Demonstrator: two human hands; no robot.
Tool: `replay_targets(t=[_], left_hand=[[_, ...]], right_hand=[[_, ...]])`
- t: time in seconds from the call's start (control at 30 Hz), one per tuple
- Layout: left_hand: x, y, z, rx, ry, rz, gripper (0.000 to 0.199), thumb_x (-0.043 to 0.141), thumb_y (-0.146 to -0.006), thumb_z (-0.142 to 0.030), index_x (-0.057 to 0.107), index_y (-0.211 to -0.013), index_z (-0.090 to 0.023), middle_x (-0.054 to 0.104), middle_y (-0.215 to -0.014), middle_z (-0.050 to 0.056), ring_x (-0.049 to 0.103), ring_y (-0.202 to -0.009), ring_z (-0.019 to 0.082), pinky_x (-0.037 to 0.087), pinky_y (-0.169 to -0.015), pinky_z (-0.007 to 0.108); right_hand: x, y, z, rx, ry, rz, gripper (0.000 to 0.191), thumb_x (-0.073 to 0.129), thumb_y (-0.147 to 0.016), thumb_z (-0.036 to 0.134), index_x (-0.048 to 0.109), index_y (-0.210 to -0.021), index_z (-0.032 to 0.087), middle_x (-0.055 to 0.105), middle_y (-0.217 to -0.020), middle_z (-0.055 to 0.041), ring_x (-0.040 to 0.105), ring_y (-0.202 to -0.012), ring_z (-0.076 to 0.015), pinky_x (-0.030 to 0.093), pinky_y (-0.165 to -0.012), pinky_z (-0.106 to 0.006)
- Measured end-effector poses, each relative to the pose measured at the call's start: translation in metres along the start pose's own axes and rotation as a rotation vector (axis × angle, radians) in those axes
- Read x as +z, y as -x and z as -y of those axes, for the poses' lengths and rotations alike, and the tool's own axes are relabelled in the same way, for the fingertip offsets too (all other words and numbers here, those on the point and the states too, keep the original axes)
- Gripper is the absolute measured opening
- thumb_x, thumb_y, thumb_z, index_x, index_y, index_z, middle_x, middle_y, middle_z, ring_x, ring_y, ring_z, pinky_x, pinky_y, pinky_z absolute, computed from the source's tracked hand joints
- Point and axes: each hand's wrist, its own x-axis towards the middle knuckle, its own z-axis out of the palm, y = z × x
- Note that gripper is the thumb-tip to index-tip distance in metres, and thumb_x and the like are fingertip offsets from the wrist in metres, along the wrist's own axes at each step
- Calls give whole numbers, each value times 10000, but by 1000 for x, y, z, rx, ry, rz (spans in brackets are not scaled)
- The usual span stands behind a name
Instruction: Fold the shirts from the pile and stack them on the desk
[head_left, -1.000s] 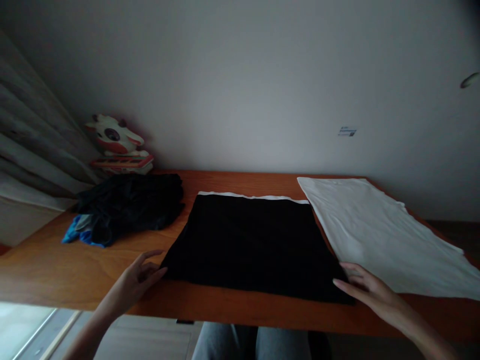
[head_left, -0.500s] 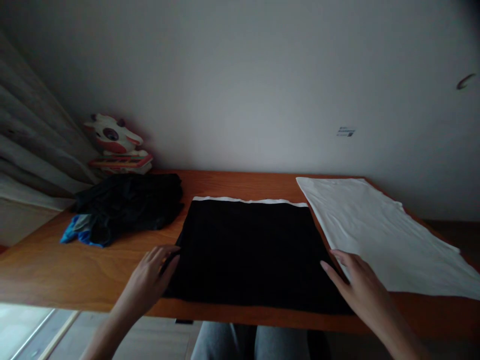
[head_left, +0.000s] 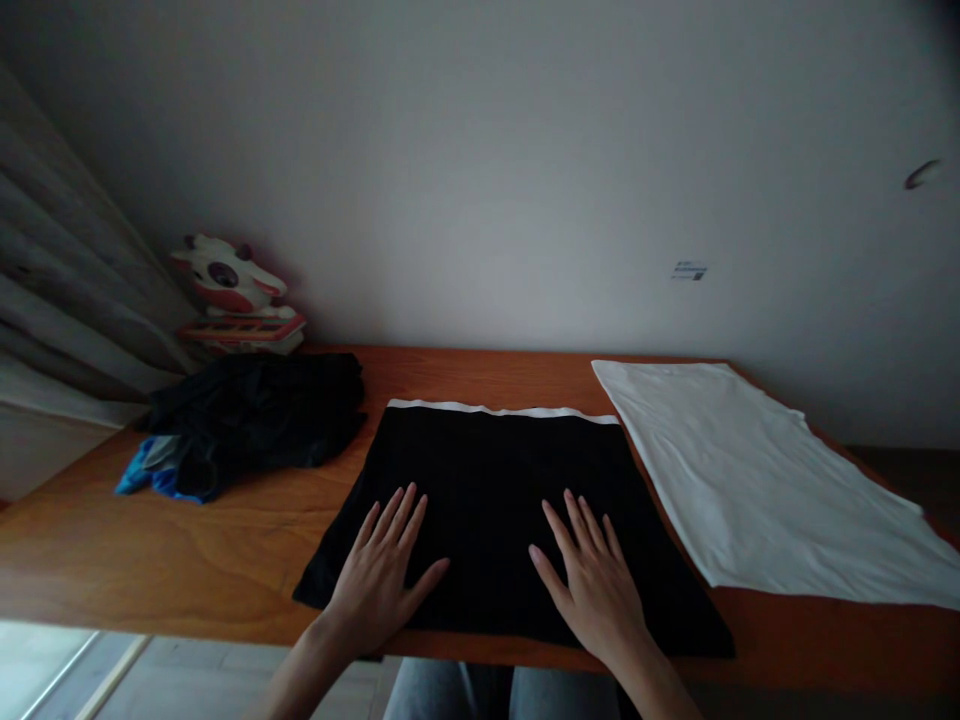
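pale wall (head_left: 480, 200) and dim light stand behind a wooden table (head_left: 60, 570), where both of the person's hands work near the front edge. the left hand (head_left: 373, 585) lies palm down over the left part of a black cloth (head_left: 487, 500), fingers spread and pointing away from the body, thumb turned inward. the right hand (head_left: 600, 590) mirrors it over the right part, also spread flat. neither hand pinches or grips anything; how hard they press, if at all, i cannot tell.

the black cloth lies flat in the middle of the table, its near edge close to the table's front edge, with a white strip (head_left: 502, 411) along its far edge. the step in hand looks like smoothing this cloth. from here, the next move seems to call for light, even pressure from both palms, so the fabric does not bunch or slide; taking hold of an edge would first need the fingers brought to a border.

just to the right, with a thin line of wood between, a white cloth (head_left: 750, 480) is spread out with faint creases. to the left, a dark bundle of fabric (head_left: 262, 405) sits crumpled, with some blue fabric (head_left: 135, 470) at its near side. behind it are a cow-shaped toy (head_left: 232, 280) and a curtain (head_left: 75, 290). the person's knees (head_left: 435, 690) show below the table.
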Motion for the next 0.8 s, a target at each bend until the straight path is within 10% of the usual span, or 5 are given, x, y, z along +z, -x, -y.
replay_targets(t=[0.23,0.53,0.8], left_hand=[[-4,0,-8,-5,-4,-2,804,512,-949,-606,276,-1617,-225,352,-1636,157,397,-1474,378,383,-1160,619],[28,-121,-53,18,82,100,524,394,-1010,-333,496,-1485,-139,446,-1579,202,428,-1457,365,386,-1163,568],[38,-151,-31,-72,157,97,524,466,-986,-395,560,-1418,-114,552,-1487,194,502,-1381,335,405,-1144,499]], right_hand=[[-6,-8,11,22,10,2,648,437,-970,652,604,-1416,213,517,-1521,-199,486,-1393,-417,367,-1117,-662],[-2,-111,43,-128,-12,119,505,362,-1022,255,487,-1500,150,375,-1625,-173,313,-1521,-309,260,-1209,-573],[22,-130,26,-56,-39,182,560,375,-1040,398,437,-1544,161,322,-1651,-161,278,-1536,-297,186,-1235,-552]])
